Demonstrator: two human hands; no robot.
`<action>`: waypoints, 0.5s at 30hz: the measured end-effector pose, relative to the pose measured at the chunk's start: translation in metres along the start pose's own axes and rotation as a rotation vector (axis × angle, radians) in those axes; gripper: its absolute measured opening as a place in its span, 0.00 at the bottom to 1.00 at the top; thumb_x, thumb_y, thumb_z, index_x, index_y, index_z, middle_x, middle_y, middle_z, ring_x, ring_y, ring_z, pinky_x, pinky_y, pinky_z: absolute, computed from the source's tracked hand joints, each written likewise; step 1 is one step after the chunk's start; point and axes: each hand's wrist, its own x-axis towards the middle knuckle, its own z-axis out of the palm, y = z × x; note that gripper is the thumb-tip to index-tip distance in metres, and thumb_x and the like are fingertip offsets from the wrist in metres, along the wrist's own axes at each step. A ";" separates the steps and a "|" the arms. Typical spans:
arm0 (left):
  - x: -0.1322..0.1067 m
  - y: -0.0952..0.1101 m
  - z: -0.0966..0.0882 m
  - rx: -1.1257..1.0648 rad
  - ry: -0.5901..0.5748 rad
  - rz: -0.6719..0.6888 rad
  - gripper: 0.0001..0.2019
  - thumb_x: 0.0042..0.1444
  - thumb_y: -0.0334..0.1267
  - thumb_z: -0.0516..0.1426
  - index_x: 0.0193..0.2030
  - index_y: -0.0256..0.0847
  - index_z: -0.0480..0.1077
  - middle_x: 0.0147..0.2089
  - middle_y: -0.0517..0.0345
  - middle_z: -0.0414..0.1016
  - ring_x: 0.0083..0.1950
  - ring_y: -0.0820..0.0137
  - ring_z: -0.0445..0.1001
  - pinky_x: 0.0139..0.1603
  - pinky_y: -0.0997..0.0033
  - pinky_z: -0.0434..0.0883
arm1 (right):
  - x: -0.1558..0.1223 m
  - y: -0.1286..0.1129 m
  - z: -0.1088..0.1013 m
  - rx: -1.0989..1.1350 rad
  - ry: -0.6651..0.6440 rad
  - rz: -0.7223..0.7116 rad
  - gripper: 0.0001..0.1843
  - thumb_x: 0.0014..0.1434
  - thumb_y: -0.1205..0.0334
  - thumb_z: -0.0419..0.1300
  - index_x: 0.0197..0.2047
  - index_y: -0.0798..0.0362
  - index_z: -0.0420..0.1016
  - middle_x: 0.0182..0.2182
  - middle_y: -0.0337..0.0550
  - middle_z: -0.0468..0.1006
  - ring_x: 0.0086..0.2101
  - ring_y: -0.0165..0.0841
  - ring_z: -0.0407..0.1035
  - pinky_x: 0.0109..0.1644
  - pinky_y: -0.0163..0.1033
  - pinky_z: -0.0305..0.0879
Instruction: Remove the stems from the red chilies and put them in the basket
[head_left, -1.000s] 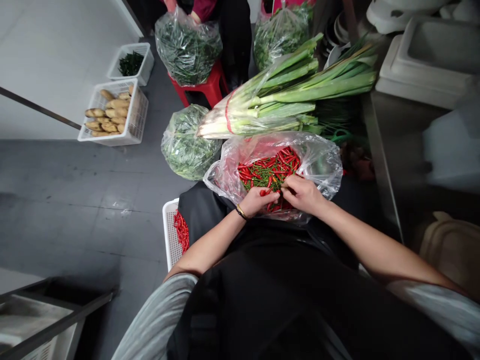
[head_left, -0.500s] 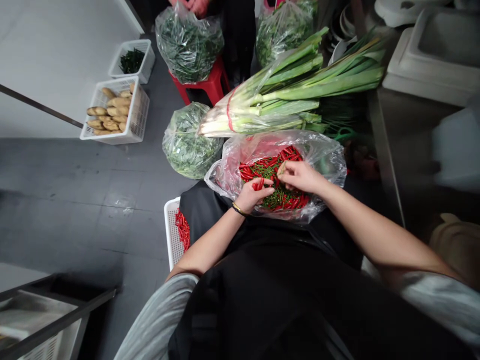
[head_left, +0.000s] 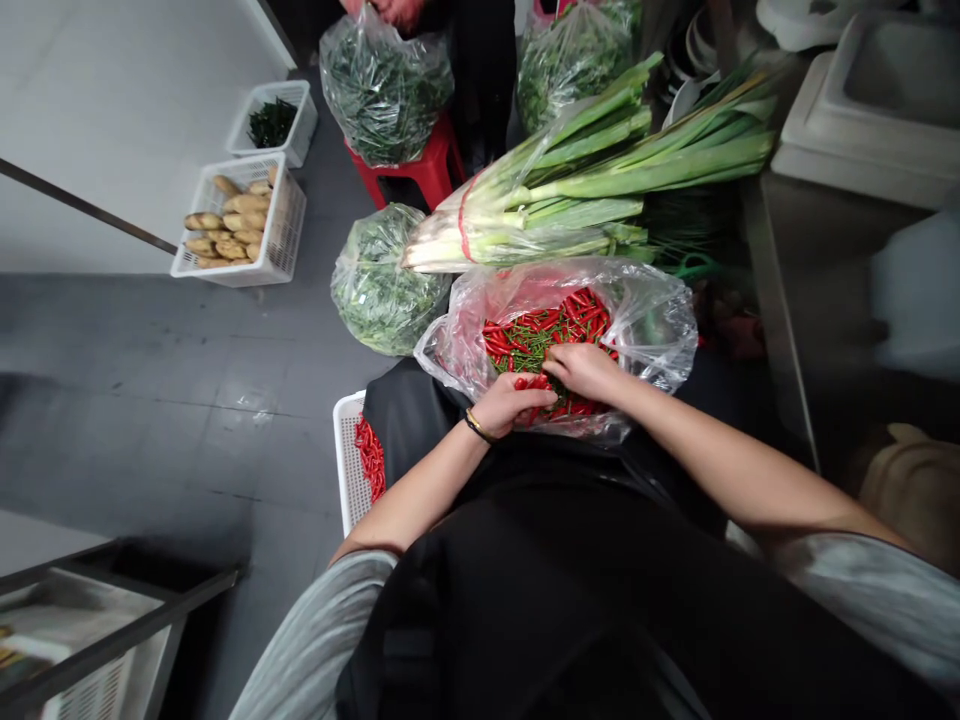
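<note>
On my lap lies an opened clear plastic bag [head_left: 465,345] filled with red chili peppers [head_left: 581,315], many with green stems. My left hand [head_left: 504,402] is curled around several red chilies at the near side of the bag. Close beside it, my right hand [head_left: 585,372] is closed over the pile, its fingertips pinched together near the left fingers. What those right fingertips pinch is too small to make out. By my left leg, a white basket [head_left: 349,460] contains loose red chilies [head_left: 370,455].
Beyond the bag lie bundled leeks [head_left: 525,200], with a bag of greens [head_left: 386,285] to their left. A red stool [head_left: 431,165] carries another bagged bunch [head_left: 386,90]; a person's hand [head_left: 394,12] is above it. A basket of brown roots [head_left: 281,235] stands farther left. A metal counter [head_left: 832,300] is on the right.
My right hand has moved down and left from above the chilies to beside my left hand. The left hand still holds chilies, its fingers more closed. The view has shifted slightly.
</note>
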 end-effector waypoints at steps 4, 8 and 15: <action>-0.001 0.001 -0.006 -0.204 -0.183 0.207 0.18 0.39 0.48 0.65 0.28 0.34 0.69 0.21 0.60 0.67 0.16 0.79 0.58 0.14 0.77 0.49 | 0.002 0.021 0.000 -0.084 0.006 -0.043 0.19 0.64 0.59 0.51 0.57 0.45 0.68 0.45 0.48 0.72 0.35 0.34 0.69 0.31 0.35 0.53; 0.001 0.004 -0.009 -0.270 -0.243 0.238 0.17 0.42 0.46 0.65 0.27 0.38 0.64 0.16 0.68 0.56 0.16 0.80 0.54 0.15 0.80 0.49 | 0.017 0.024 0.003 -0.223 0.054 -0.102 0.19 0.67 0.61 0.44 0.55 0.47 0.71 0.45 0.52 0.70 0.39 0.37 0.68 0.31 0.36 0.52; 0.009 0.004 -0.006 0.047 0.270 0.352 0.18 0.38 0.41 0.69 0.30 0.36 0.67 0.19 0.69 0.61 0.19 0.84 0.55 0.21 0.80 0.53 | 0.012 0.023 -0.013 0.184 0.171 -0.123 0.11 0.62 0.58 0.53 0.37 0.56 0.72 0.34 0.47 0.75 0.32 0.31 0.68 0.35 0.34 0.58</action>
